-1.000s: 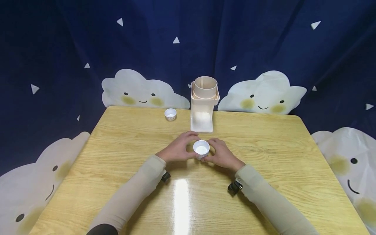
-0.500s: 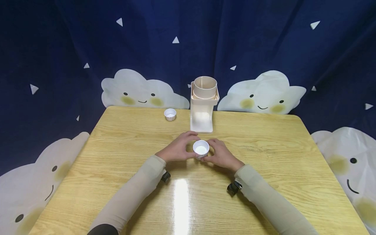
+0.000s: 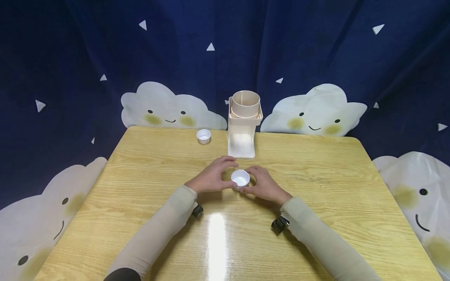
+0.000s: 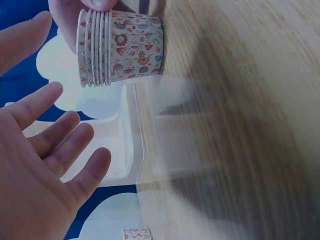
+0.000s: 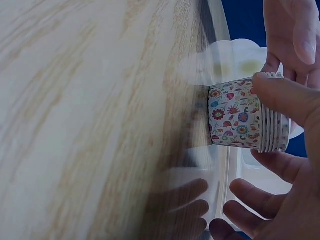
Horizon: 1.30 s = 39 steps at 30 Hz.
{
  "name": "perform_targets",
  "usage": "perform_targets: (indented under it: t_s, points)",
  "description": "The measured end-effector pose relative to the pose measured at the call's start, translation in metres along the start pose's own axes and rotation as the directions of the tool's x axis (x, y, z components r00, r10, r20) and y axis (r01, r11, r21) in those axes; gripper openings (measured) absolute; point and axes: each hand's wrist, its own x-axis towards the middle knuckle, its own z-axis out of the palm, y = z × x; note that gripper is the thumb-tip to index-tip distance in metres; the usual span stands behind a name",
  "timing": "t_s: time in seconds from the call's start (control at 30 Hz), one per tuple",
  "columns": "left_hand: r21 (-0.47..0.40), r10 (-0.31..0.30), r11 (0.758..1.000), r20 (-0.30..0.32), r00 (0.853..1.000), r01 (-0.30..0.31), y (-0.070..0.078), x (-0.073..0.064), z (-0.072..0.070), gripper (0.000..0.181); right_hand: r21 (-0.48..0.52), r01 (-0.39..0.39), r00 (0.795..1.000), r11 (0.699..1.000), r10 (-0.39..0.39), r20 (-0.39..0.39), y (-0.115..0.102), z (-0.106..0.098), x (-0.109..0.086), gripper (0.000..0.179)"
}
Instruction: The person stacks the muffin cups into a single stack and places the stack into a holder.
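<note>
Right hand (image 3: 264,186) pinching the stack of floral paper cups (image 5: 234,116), left hand (image 3: 211,177) holding its fingers loose and spread just beside, the stack standing upright on the wooden table (image 3: 316,168), the cream stand (image 3: 241,134) rising behind.

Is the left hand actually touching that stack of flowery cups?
Apart. The left wrist view shows a clear gap: the left hand, thumb and all, ends short of the stack of cups.

Behind the wood-grain table (image 3: 337,171) hangs a navy curtain (image 3: 175,39) with white triangles (image 3: 210,47). Smiling clouds (image 3: 161,105) flank the table and show beyond its far edge; a bright reflection (image 3: 217,242) streaks its near part.
</note>
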Motion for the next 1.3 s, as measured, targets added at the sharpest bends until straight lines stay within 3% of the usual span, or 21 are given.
perform_targets:
  t_s: [0.33,1.07,1.3]
  points:
    - [-0.004,-0.015,1.000,-0.004,1.000,0.015,-0.004,-0.003,-0.003,0.062,0.006,-0.012,1.000,1.000,0.012,0.000,-0.002,-0.001,0.001,0.058]
    - [0.000,-0.060,0.998,-0.031,0.998,0.060,-0.028,-0.012,-0.014,0.057,0.010,-0.031,0.999,0.999,0.030,0.019,-0.001,0.000,0.001,0.063]
    - [-0.053,-0.135,0.990,-0.105,0.985,0.130,-0.043,-0.009,-0.030,0.048,0.018,-0.038,0.999,0.999,0.038,0.020,-0.001,0.001,0.001,0.062]
